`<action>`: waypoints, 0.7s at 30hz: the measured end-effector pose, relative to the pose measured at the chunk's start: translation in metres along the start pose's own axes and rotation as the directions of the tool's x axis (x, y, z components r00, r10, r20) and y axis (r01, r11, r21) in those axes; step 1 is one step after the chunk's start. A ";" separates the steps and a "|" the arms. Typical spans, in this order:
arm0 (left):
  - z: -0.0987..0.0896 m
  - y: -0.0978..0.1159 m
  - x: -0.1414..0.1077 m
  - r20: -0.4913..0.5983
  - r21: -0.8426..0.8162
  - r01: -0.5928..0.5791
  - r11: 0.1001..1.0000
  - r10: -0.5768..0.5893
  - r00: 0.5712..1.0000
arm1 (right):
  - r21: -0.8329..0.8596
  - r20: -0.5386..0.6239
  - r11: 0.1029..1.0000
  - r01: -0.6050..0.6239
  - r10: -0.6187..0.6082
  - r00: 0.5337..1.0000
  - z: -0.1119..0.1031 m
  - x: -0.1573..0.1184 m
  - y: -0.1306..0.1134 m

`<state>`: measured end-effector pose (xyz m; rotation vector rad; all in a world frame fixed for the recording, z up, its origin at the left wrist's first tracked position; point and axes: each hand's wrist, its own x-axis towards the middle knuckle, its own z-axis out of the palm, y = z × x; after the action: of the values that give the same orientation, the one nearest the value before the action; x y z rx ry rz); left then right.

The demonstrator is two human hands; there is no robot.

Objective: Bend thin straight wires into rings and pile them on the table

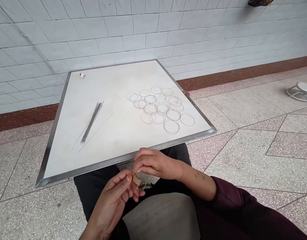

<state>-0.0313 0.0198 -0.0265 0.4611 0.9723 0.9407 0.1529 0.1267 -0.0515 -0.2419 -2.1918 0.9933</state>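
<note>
Over my lap, just in front of the table's near edge, both hands meet. My left hand (115,195) pinches a thin wire (146,181) between thumb and forefinger, with a small brown piece (136,180) beside the fingertips. Close against it, my right hand (153,163) has its fingers pressed together on the same wire, which curves down below them. On the white table (113,83) lie many thin wire rings (171,126), partly overlapping, at the right. A bundle of straight wires (92,123) rests on the left side, with a few loose ones beside it.
A small white and red object (82,76) sits near the table's back left corner. The table's metal edge (125,156) runs just beyond my hands. Behind stands a tiled wall (125,26). A white stool (303,90) is on the floor at the far right.
</note>
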 end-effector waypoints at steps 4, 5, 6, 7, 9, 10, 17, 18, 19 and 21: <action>0.000 -0.004 0.006 0.002 -0.128 -0.064 0.990 0.065 0.998 | 0.037 0.040 0.994 -0.107 0.105 0.994 -0.002 -0.001 -0.003; 0.001 -0.006 0.008 0.012 -0.172 -0.063 0.983 0.066 0.998 | 0.042 0.043 0.989 -0.143 0.141 0.989 -0.002 -0.001 -0.003; 0.002 -0.007 0.011 0.035 -0.217 -0.050 0.975 0.059 0.998 | 0.044 0.039 0.984 -0.174 0.172 0.984 -0.002 -0.001 -0.004; 0.004 -0.009 0.013 0.064 -0.256 -0.027 0.966 0.045 0.997 | 0.041 0.030 0.979 -0.198 0.197 0.980 -0.001 -0.001 -0.004; 0.008 -0.011 0.016 0.119 -0.317 0.020 0.948 0.019 0.993 | 0.017 0.000 0.976 -0.218 0.218 0.976 0.002 0.000 -0.004; 0.010 -0.012 0.017 0.135 -0.334 0.036 0.942 0.010 0.991 | -0.003 -0.017 0.977 -0.214 0.214 0.977 0.003 0.001 -0.004; 0.014 -0.015 0.018 0.110 -0.343 0.046 0.938 -0.009 0.994 | -0.111 -0.058 0.971 -0.213 0.207 0.977 0.008 0.006 -0.004; 0.013 -0.015 0.018 0.110 -0.345 0.045 0.938 -0.007 0.994 | -0.105 -0.060 0.971 -0.216 0.211 0.976 0.008 0.007 -0.005; 0.013 -0.015 0.018 0.113 -0.347 0.044 0.937 -0.005 0.994 | -0.098 -0.059 0.971 -0.220 0.215 0.975 0.007 0.007 -0.006; 0.011 -0.014 0.018 0.121 -0.350 0.049 0.936 -0.006 0.993 | -0.084 -0.049 0.970 -0.230 0.226 0.973 0.007 0.008 -0.009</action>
<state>-0.0114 0.0282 -0.0396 0.1958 0.6810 1.0255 0.1432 0.1204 -0.0442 -0.5614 -2.2097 1.0045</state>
